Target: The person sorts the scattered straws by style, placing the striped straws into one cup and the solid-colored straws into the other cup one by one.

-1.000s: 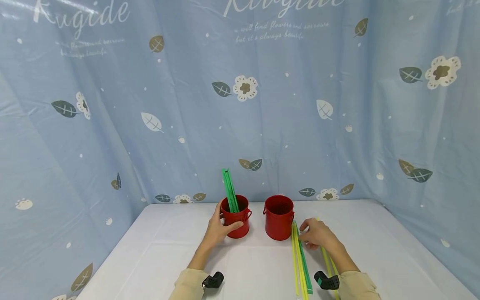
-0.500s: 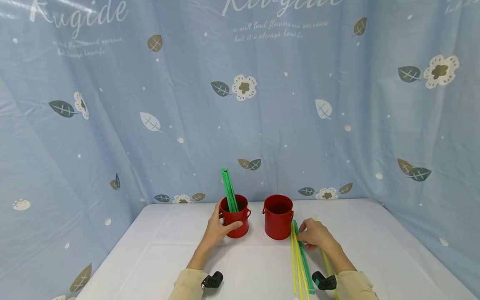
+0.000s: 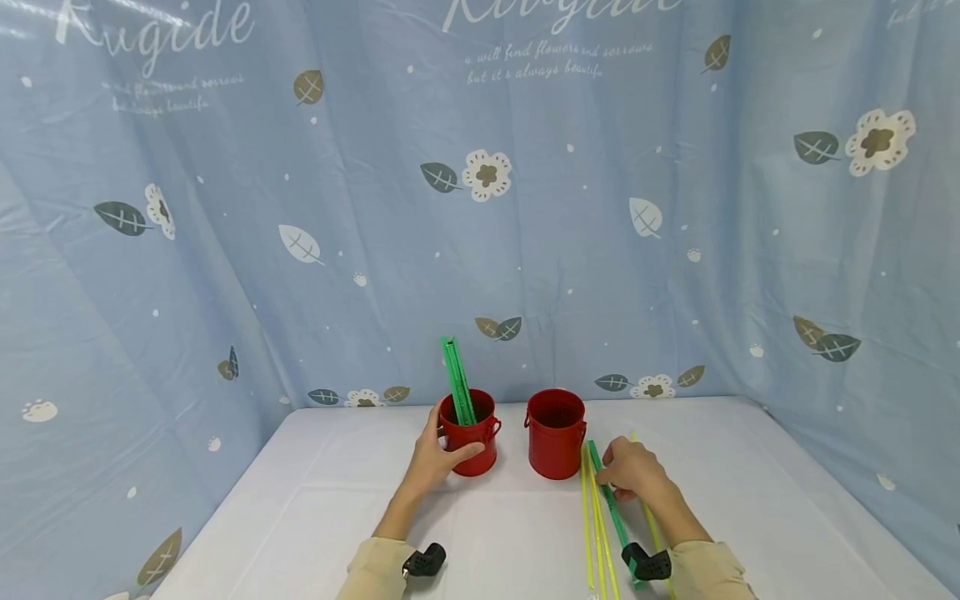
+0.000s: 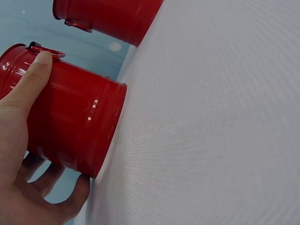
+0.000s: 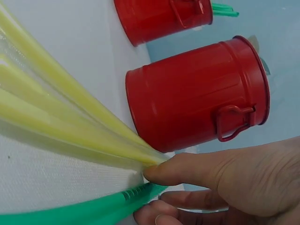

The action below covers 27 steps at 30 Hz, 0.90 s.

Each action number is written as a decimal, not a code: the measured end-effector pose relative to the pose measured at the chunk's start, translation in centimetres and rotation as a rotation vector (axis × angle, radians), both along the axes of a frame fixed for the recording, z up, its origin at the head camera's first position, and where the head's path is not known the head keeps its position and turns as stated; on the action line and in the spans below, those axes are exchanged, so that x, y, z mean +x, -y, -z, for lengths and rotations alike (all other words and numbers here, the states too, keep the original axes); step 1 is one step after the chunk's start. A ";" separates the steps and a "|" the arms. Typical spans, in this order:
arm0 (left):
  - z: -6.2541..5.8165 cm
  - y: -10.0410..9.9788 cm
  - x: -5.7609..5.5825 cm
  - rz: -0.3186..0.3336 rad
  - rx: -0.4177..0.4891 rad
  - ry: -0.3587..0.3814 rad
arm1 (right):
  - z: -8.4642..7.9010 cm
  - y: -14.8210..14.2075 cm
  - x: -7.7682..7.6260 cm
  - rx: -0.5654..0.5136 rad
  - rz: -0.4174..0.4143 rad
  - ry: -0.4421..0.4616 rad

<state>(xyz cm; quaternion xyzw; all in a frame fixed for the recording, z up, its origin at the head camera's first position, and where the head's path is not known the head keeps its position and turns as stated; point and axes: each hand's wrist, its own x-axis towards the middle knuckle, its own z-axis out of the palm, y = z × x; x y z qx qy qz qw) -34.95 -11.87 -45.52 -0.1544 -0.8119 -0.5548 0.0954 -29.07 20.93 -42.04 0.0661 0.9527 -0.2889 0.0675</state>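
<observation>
My left hand [image 3: 435, 457] grips the left red pail [image 3: 480, 458] round its side, thumb toward the front and fingers behind. Several green sticks [image 3: 460, 383] stand in that pail, leaning left. To the right, my right hand [image 3: 636, 471] pinches a long green stick [image 3: 618, 527] near its far end, close over the table. In the right wrist view, printed marks show on the green stick [image 5: 79, 212] beside the fingertips. Yellow sticks [image 3: 602, 542] lie just left of it, their far ends by the thumb. A second red pail [image 3: 555, 446] stands upright between the hands.
Another yellow stick [image 3: 651, 525] lies under the right forearm, partly hidden. The white table [image 3: 300, 500] ends at the back against a blue printed curtain [image 3: 390, 292]. Each wrist wears a black camera [image 3: 425, 560].
The green stick's near end has swung to the right, away from the yellow sticks, with the right hand at its far end. The left hand keeps its hold on the pail.
</observation>
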 end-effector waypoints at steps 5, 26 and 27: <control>-0.8 0.0 0.6 0.010 -0.003 0.008 | -0.1 0.3 0.2 0.017 0.000 0.001; 1.2 0.0 -0.9 -0.012 -0.001 0.009 | 0.3 -0.9 0.0 -0.049 -0.017 -0.022; 1.2 0.0 -0.9 -0.011 -0.002 0.010 | 0.2 -0.9 0.0 -0.055 -0.016 -0.022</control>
